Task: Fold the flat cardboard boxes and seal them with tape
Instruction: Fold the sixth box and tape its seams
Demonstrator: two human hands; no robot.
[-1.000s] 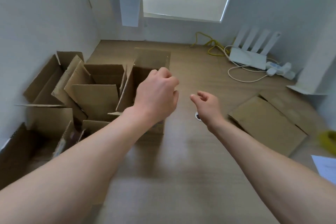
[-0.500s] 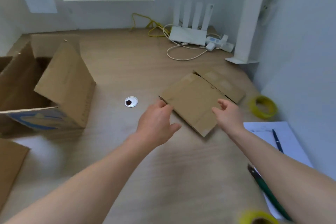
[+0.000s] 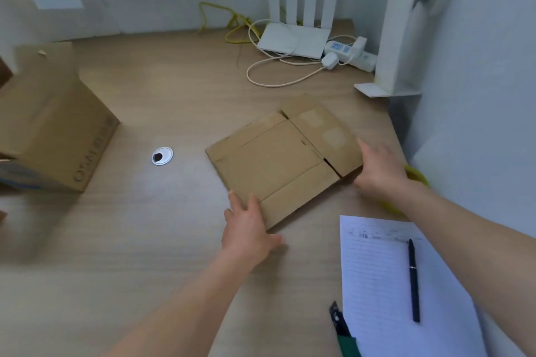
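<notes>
Flat box (image 3: 275,165), brown corrugated card, lay flat toward the desk's right edge, turned at an angle, creases and flap slits showing, two paler patches on the far flap. Left hand (image 3: 246,229) at the near corner, fingers straight, thumb resting on top of the card. Right hand (image 3: 380,171) at the right-hand corner, fingers extended against the edge; whether curled under, could not tell. Yellow tape (image 3: 417,177) just behind the right wrist, mostly hidden. Desk (image 3: 145,240) of pale wood-grain laminate, with a round silver grommet (image 3: 162,156) left of the flat box. Folded box (image 3: 55,130) standing at the left edge, printed lettering on its side. Lined paper (image 3: 383,284) at the near right with a black pen (image 3: 413,281) lying on it. White router (image 3: 293,39), power strip (image 3: 348,52) and looped cables in the far right corner, against pale walls.
</notes>
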